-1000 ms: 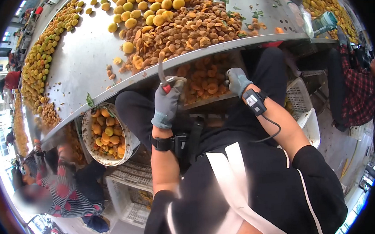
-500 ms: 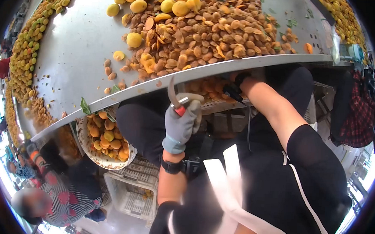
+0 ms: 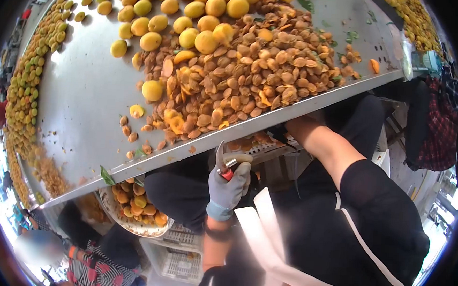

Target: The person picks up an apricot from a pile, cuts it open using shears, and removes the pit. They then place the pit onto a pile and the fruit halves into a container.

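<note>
My left hand (image 3: 228, 187), in a grey glove, is closed around a curved-blade knife (image 3: 227, 172) with a red handle. Its blade points up, just below the front rim of the metal table (image 3: 85, 115). My right forearm (image 3: 324, 145) reaches under that rim, and the hand itself is hidden. Beneath the rim, near it, part of a crate (image 3: 265, 149) with orange fruit pieces shows. On the table lies a large heap of brown apricot pits (image 3: 242, 81), with whole yellow apricots (image 3: 206, 41) behind and to the left.
A round white tub (image 3: 144, 227) of apricot pieces stands below the table, left of my knee. White plastic crates (image 3: 178, 262) are beneath it. A co-worker in a striped top (image 3: 103, 271) sits at lower left; another in a checked shirt (image 3: 439, 128) is at right.
The view has shifted, so the table and fruit appear lower. My left hand, still gripping the knife, appears lower and further right. My right hand has gone out of sight under the rim.
</note>
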The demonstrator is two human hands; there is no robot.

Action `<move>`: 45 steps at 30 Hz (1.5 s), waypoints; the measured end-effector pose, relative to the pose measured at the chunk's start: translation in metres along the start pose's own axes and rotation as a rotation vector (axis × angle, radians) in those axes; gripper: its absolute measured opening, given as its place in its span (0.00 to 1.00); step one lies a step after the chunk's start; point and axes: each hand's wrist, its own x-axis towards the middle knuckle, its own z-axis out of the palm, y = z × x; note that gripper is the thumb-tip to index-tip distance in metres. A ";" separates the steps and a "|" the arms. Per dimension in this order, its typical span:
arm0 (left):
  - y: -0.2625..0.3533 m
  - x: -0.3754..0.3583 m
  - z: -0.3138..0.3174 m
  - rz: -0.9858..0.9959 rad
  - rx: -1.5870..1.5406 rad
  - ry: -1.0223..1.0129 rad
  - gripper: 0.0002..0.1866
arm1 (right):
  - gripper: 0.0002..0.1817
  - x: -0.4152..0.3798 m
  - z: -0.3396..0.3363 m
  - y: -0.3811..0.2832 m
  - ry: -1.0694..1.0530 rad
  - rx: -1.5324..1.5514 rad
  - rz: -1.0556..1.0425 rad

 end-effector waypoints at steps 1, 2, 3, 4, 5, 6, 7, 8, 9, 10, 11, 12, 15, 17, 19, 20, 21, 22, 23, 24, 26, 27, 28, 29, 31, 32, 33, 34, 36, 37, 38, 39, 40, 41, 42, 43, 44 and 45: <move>0.000 -0.001 0.003 0.017 0.017 0.001 0.09 | 0.19 -0.004 -0.005 -0.003 0.013 0.014 -0.012; -0.001 -0.002 0.005 0.030 0.022 -0.015 0.09 | 0.19 -0.010 -0.009 -0.007 0.024 0.028 -0.025; -0.003 -0.002 0.007 0.038 0.019 -0.018 0.09 | 0.19 -0.017 -0.015 -0.010 0.035 0.041 -0.038; -0.005 -0.004 0.009 0.043 0.016 -0.021 0.08 | 0.19 -0.026 -0.019 -0.014 0.045 0.054 -0.050; -0.007 -0.003 0.010 0.079 0.067 -0.043 0.07 | 0.18 -0.032 -0.025 -0.017 0.054 0.069 -0.061; -0.006 -0.004 0.012 0.055 0.066 -0.053 0.07 | 0.18 -0.041 -0.029 -0.020 0.061 0.084 -0.072; -0.009 -0.002 0.013 0.086 0.058 -0.062 0.07 | 0.18 -0.051 -0.029 -0.023 0.066 0.100 -0.079; -0.013 -0.002 0.014 0.108 0.051 -0.068 0.07 | 0.14 -0.062 -0.032 -0.010 0.019 -0.442 -0.337; -0.017 -0.003 0.020 0.164 0.071 -0.037 0.05 | 0.12 -0.069 -0.030 0.000 -0.034 0.283 0.123; -0.023 0.000 0.018 0.219 0.129 -0.024 0.05 | 0.12 -0.077 -0.026 0.009 -0.088 1.010 0.582; -0.024 0.001 0.018 0.221 0.138 -0.046 0.05 | 0.08 -0.097 -0.036 -0.022 -0.089 1.130 0.467; -0.026 0.001 0.018 0.223 0.145 -0.071 0.05 | 0.08 -0.111 -0.043 -0.032 -0.080 1.133 0.461; -0.036 0.006 0.015 0.254 0.150 -0.104 0.05 | 0.06 -0.141 -0.059 -0.038 -0.054 1.618 0.587; -0.035 0.001 0.017 0.262 0.175 -0.122 0.05 | 0.06 -0.161 -0.068 -0.050 0.022 1.638 0.475; -0.035 -0.003 0.021 0.256 0.152 -0.131 0.05 | 0.07 -0.179 -0.082 -0.058 0.076 1.696 0.287; -0.035 -0.002 0.023 0.247 0.117 -0.125 0.05 | 0.07 -0.185 -0.092 -0.060 0.084 1.698 0.262; -0.038 0.000 0.024 0.260 0.083 -0.117 0.05 | 0.06 -0.192 -0.102 -0.062 0.125 1.714 0.198; -0.039 0.000 0.025 0.275 0.088 -0.128 0.05 | 0.05 -0.198 -0.114 -0.065 0.163 1.727 0.133; -0.038 -0.001 0.025 0.260 0.093 -0.139 0.05 | 0.06 -0.206 -0.129 -0.071 0.207 1.774 0.079; -0.039 -0.002 0.024 0.242 0.098 -0.146 0.05 | 0.07 -0.208 -0.143 -0.067 0.250 1.772 0.025; -0.043 0.001 0.026 0.299 0.149 -0.123 0.06 | 0.08 -0.207 -0.167 -0.066 0.311 1.756 -0.054; -0.041 -0.001 0.029 0.260 0.156 -0.127 0.06 | 0.08 -0.202 -0.175 -0.064 0.270 1.716 -0.108; -0.039 -0.003 0.031 0.224 0.163 -0.131 0.06 | 0.08 -0.190 -0.181 -0.063 0.263 1.715 -0.122; -0.040 0.000 0.031 0.226 0.194 -0.151 0.07 | 0.09 -0.173 -0.184 -0.065 0.222 1.743 -0.180; -0.040 -0.002 0.034 0.209 0.197 -0.151 0.07 | 0.10 -0.143 -0.179 -0.083 0.197 1.680 -0.407; -0.039 -0.002 0.034 0.184 0.199 -0.149 0.07 | 0.10 -0.126 -0.175 -0.081 0.188 1.682 -0.417; -0.042 0.001 0.033 0.177 0.179 -0.137 0.07 | 0.10 -0.106 -0.170 -0.073 0.425 1.184 -0.448; -0.044 0.002 0.030 0.188 0.182 -0.133 0.07 | 0.10 -0.091 -0.166 -0.072 0.627 0.672 -0.458; -0.043 0.000 0.026 0.211 0.176 -0.088 0.07 | 0.10 -0.108 -0.160 -0.102 0.514 1.418 -0.166; -0.043 -0.003 0.026 0.226 0.126 -0.066 0.06 | 0.11 -0.108 -0.156 -0.092 0.460 1.480 -0.186; -0.043 -0.003 0.024 0.236 0.125 -0.063 0.06 | 0.12 -0.112 -0.152 -0.084 0.406 1.541 -0.202; -0.044 -0.003 0.022 0.224 0.097 -0.052 0.06 | 0.10 -0.123 -0.148 -0.084 0.319 1.604 -0.234; -0.044 -0.002 0.021 0.211 0.070 -0.043 0.06 | 0.10 -0.135 -0.148 -0.083 0.315 1.604 -0.238; -0.043 -0.001 0.020 0.209 0.086 -0.052 0.06 | 0.09 -0.150 -0.149 -0.084 0.325 1.640 -0.241; -0.044 0.002 0.019 0.210 0.089 -0.054 0.06 | 0.07 -0.161 -0.154 -0.081 0.336 1.677 -0.244; -0.046 0.006 0.018 0.214 0.096 -0.062 0.06 | 0.07 -0.169 -0.163 -0.073 0.330 1.730 -0.298; -0.047 0.008 0.019 0.219 0.104 -0.072 0.06 | 0.06 -0.177 -0.175 -0.063 0.323 1.780 -0.355; -0.046 0.008 0.020 0.222 0.108 -0.078 0.06 | 0.09 -0.182 -0.188 -0.043 0.344 1.789 -0.399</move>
